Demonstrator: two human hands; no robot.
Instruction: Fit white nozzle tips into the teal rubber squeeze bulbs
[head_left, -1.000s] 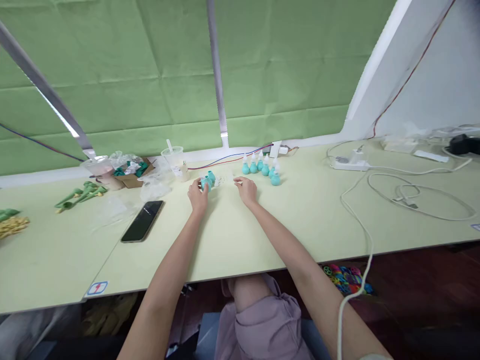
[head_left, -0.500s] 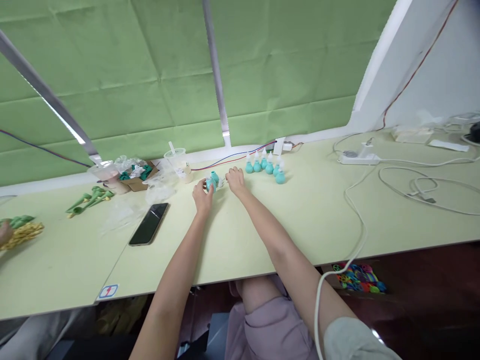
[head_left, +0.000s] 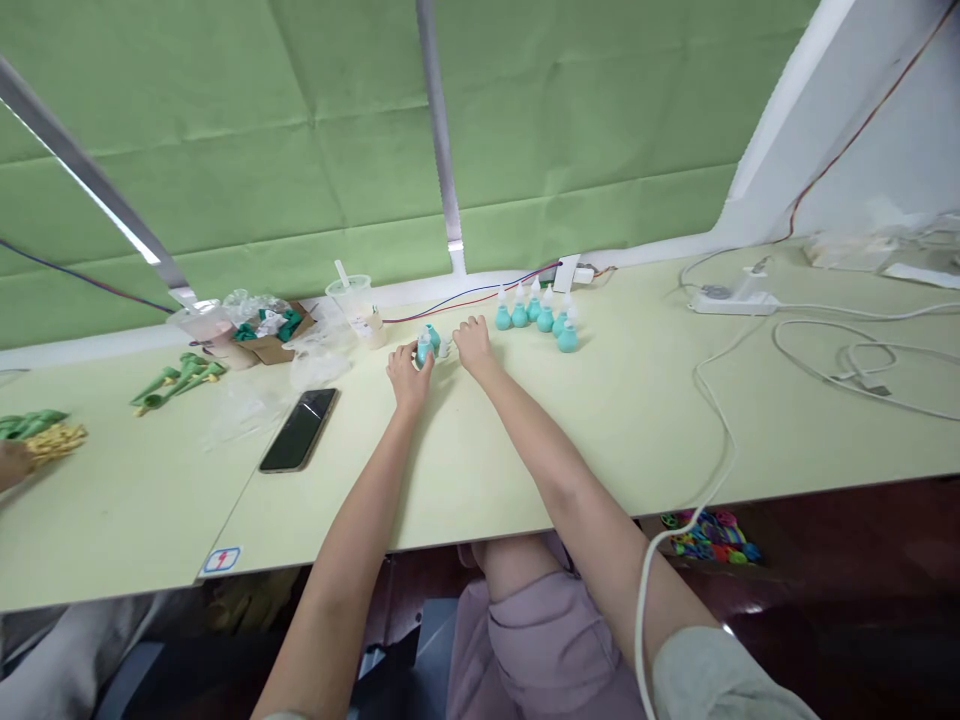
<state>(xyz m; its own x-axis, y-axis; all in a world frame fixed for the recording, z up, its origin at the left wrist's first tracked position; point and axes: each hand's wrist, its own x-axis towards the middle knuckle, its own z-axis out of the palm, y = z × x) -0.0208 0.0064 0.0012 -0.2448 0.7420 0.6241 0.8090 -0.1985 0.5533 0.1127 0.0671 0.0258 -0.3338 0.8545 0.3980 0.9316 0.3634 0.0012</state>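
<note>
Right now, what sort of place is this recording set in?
Probably a small hand-assembly workbench. A long pale table with a green cloth backdrop carries a cluster of teal bulb bottles, a box of parts and a power strip.

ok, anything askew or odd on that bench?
Mostly tidy. One white cable trails off the table's front edge down past the person's right arm. Beside the phone, crumpled clear plastic lies loose. Teal bulbs stand upright.

A black phone (head_left: 298, 444) lies screen-up on the table (head_left: 525, 440). A clear plastic cup (head_left: 349, 302) stands behind; a white power strip (head_left: 733, 300) sits right.
</note>
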